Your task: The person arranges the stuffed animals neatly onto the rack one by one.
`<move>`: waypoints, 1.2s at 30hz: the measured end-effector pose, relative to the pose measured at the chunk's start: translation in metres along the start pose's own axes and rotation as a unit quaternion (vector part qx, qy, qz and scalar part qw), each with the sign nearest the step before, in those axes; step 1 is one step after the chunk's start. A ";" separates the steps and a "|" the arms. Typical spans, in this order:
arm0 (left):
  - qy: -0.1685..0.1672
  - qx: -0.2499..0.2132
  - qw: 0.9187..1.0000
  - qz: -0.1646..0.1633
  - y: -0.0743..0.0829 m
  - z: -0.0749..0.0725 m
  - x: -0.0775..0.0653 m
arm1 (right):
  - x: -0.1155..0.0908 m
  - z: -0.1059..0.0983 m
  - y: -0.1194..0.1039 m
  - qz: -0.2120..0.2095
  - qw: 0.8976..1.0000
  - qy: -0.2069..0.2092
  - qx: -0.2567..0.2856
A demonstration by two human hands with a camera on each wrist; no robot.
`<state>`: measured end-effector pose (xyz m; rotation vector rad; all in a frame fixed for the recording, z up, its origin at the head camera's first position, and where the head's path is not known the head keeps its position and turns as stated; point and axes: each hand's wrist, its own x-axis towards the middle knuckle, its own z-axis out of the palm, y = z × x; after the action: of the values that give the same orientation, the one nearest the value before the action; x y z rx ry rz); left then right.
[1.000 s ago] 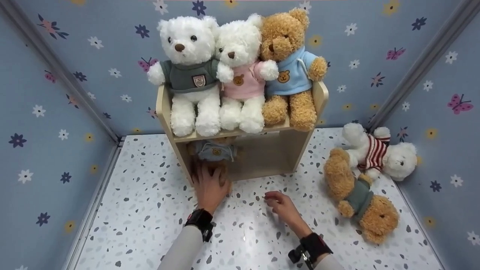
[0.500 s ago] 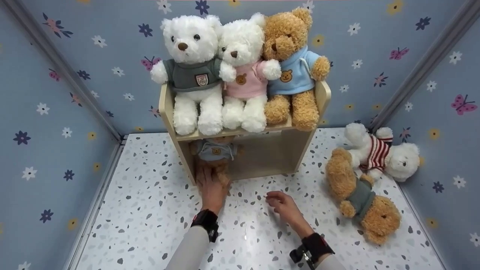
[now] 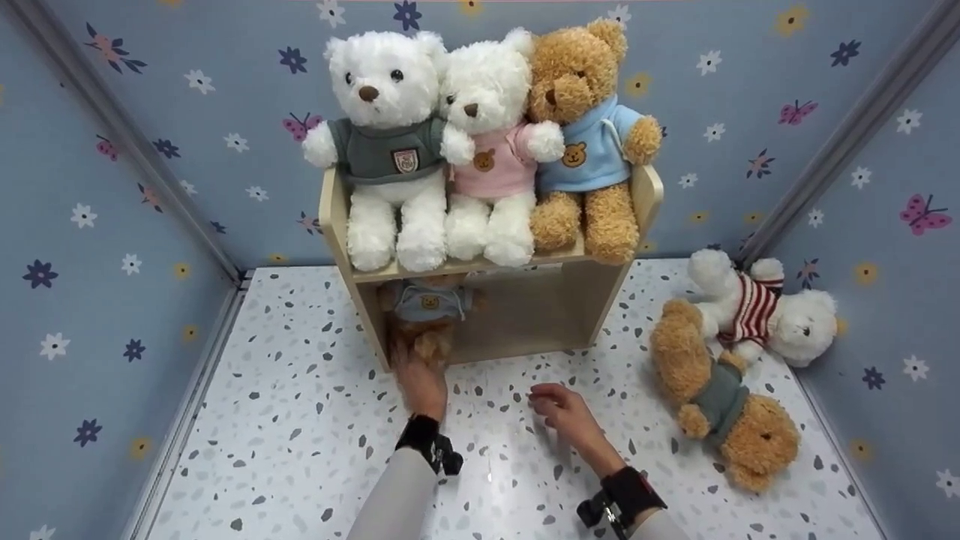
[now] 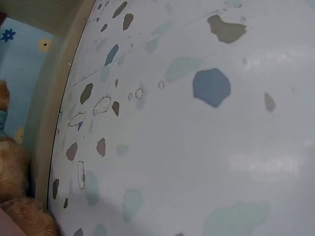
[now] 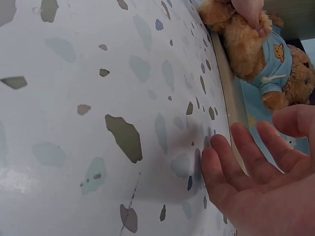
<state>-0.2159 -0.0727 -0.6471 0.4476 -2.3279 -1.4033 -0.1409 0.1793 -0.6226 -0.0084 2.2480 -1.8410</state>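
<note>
A brown teddy bear in a light-blue hoodie [image 3: 429,302] sits in the left part of the wooden shelf's lower compartment, its head mostly hidden under the upper board. My left hand [image 3: 420,382] holds one of its legs low down, by the shelf's front edge; the right wrist view catches a digit of that hand [image 5: 251,12] sunk into the leg fur. In the left wrist view only a little of the bear's fur [image 4: 15,169] shows. My right hand [image 3: 568,416] hovers in front of the shelf, fingers loosely bent and holding nothing.
On the shelf's [image 3: 600,300] top level sit a white bear in green [image 3: 394,154], a white bear in pink [image 3: 491,161] and a brown bear in blue [image 3: 589,146]. On the speckled surface at right lie a striped-sweater white bear [image 3: 757,307] and a green-shirted brown bear [image 3: 720,394].
My left hand has slid down from the top of the seated bear's legs to their outer side, lower and nearer the shelf's front edge. The right hand stays in place.
</note>
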 end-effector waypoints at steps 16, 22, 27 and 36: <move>-0.039 0.224 0.959 0.169 -0.004 -0.008 -0.005 | -0.006 -0.026 -0.016 -0.041 0.997 0.036 -0.061; -0.088 0.250 0.951 0.160 -0.001 -0.023 -0.008 | -0.021 -0.060 -0.040 -0.096 0.982 0.109 -0.120; -0.088 0.234 0.951 0.180 -0.003 -0.031 -0.011 | -0.031 -0.091 -0.053 -0.096 0.974 0.161 -0.127; -0.069 0.189 0.948 0.245 -0.009 -0.038 -0.015 | -0.042 -0.138 -0.059 -0.132 0.929 0.317 -0.138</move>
<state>-0.1842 -0.0995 -0.6411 -0.1386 -2.5853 -0.7792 -0.1337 0.3064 -0.5332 0.2901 3.0734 -1.8154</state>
